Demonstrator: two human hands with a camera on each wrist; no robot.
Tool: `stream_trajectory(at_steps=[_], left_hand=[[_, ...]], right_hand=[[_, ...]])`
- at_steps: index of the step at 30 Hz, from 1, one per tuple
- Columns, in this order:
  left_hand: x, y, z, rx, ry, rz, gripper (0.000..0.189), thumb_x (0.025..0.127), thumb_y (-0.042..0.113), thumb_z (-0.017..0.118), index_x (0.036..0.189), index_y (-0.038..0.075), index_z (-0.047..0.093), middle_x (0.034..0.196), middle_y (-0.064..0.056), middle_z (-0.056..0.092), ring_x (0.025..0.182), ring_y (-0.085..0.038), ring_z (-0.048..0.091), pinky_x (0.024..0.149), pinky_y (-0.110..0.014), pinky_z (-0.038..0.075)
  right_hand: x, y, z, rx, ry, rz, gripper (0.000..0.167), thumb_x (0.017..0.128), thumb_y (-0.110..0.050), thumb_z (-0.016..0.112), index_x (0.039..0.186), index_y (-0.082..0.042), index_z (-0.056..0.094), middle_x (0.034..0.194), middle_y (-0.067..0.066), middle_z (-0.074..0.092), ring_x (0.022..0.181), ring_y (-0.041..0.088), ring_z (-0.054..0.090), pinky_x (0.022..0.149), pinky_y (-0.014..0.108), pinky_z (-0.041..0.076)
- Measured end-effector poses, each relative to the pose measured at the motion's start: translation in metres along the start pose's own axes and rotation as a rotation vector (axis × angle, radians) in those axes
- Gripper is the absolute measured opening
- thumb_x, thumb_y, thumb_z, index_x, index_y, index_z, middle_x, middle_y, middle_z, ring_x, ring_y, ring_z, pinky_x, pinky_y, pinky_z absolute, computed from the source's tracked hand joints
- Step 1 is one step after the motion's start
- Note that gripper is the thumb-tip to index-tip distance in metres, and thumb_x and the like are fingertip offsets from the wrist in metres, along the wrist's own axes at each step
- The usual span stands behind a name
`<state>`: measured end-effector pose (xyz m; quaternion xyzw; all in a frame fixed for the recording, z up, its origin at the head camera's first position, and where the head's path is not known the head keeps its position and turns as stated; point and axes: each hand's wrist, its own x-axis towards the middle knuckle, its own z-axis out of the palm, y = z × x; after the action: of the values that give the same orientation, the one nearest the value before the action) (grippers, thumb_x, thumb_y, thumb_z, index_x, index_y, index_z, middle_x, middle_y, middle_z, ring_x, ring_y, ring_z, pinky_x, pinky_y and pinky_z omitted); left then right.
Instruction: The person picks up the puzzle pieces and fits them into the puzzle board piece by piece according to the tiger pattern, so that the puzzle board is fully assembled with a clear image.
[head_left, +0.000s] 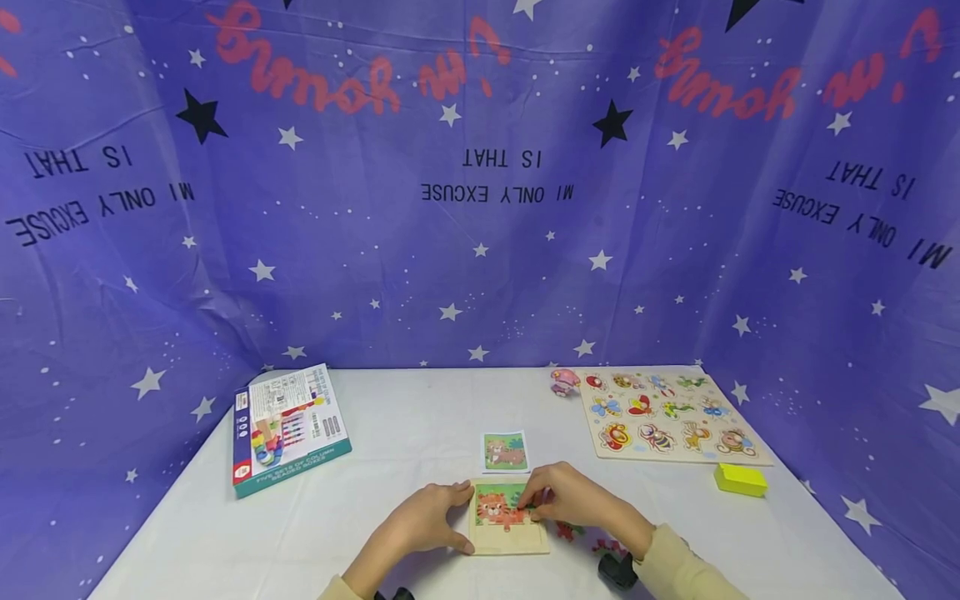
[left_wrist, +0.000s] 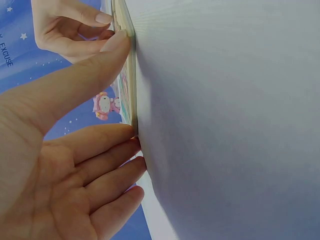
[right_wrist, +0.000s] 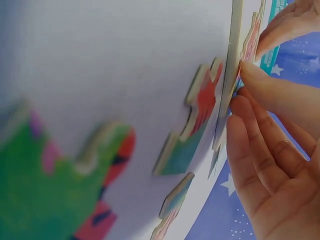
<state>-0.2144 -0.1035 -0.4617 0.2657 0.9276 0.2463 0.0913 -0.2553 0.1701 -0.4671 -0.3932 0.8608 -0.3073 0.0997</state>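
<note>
White table [head_left: 405, 417], two hands [head_left: 429, 517], one tiger puzzle [head_left: 508, 542]

High up, the head camera looks forward and down, far enough back for table [head_left: 420, 408] and backdrop [head_left: 480, 279] together. Left wrist: low, close, tipped sideways, facing past the left hand [left_wrist: 65, 165] to the board [left_wrist: 134, 80]. Right wrist, likewise sideways, peers past very near pieces [right_wrist: 202, 107] and the right hand [right_wrist: 275, 165]. All three share board and both hands!
</note>
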Motion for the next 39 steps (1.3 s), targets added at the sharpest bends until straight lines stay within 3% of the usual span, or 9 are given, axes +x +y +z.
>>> stream_trajectory(at_steps=[11,27,39], left_hand=[[-0.001,0.001,-0.001,-0.013,-0.004,0.004,0.083,0.064,0.040,0.084,0.132,0.001,0.056,0.139,-0.012,0.053,0.125,-0.036,0.051,0.104,-0.051,0.039],[0.001,-0.001,0.000,-0.001,-0.004,0.001,0.083,0.065,0.040,0.085,0.132,0.001,0.057,0.139,-0.012,0.053,0.125,-0.037,0.051,0.104,-0.050,0.040],[0.001,-0.002,0.000,-0.003,-0.004,0.006,0.083,0.064,0.039,0.085,0.132,0.001,0.057,0.139,-0.013,0.053,0.125,-0.037,0.051,0.104,-0.051,0.039]], right_hand=[[-0.012,0.002,-0.007,0.026,0.036,-0.032,0.019,0.085,-0.015,0.074,0.104,-0.014,0.074,0.097,-0.007,0.068,0.086,0.007,0.063,0.071,0.021,0.055],[-0.052,0.017,-0.036,0.002,0.124,-0.026,0.026,0.084,-0.008,0.074,0.110,-0.008,0.069,0.099,0.004,0.068,0.086,0.020,0.064,0.070,0.032,0.057],[-0.058,0.032,-0.033,-0.070,0.155,0.034,0.028,0.081,-0.016,0.078,0.106,-0.008,0.070,0.092,-0.001,0.067,0.079,0.016,0.060,0.064,0.025,0.051]])
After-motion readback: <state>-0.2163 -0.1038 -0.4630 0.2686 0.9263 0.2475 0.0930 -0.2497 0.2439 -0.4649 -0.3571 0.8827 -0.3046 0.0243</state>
